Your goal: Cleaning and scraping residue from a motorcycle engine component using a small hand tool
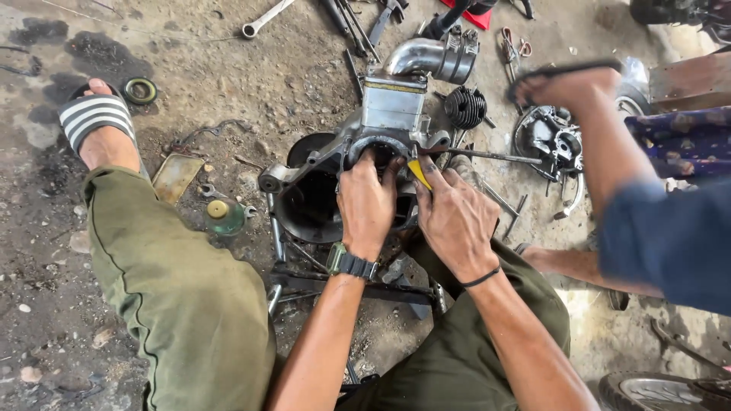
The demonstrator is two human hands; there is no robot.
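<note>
Head view. Engine casing (335,164) rests on the oil-stained floor (228,68) between the seated person's knees. Left hand (367,204), fingers together, presses on the casing's round opening. Right hand (455,221) pinches a yellow-handled tool (418,173) against the casing. A finned cylinder (465,106) and wrench (266,18) lie beyond.

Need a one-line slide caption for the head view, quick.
Both hands, left hand and right hand, work at an engine casing on a dirt floor.
</note>
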